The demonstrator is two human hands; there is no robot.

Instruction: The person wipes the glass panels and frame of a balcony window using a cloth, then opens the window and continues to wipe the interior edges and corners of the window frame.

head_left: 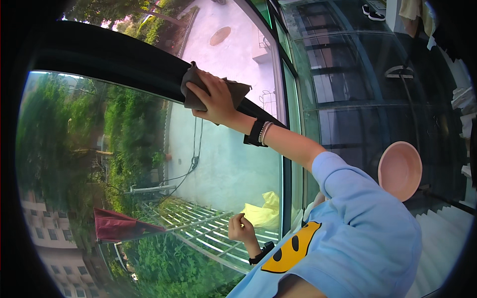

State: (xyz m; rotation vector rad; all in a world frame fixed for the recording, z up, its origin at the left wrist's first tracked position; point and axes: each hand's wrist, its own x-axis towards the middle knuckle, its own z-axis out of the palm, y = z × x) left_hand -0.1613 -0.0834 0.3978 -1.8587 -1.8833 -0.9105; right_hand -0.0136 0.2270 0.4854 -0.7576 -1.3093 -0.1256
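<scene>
My right hand (216, 102) presses a dark grey-brown cloth (192, 98) against the black window frame bar (114, 57), its arm stretched far out. The cloth is bunched under the fingers, and one corner sticks out past the hand. Lower down, my left hand (242, 229) is raised in front of the glass pane (223, 164) with its fingers curled in. What it holds, if anything, is hidden. A pale yellow cloth (262, 212) shows right beside that hand; whether the fingers touch it I cannot tell.
Through the glass appear a metal railing (198, 233), a dark red folded fabric (121, 226), a looped cord (195, 160) and green trees. To the right are a pink basin (400, 171), a T-shaped pale-headed tool (400, 72), dark shoes (373, 13) and white pleated fabric (437, 248).
</scene>
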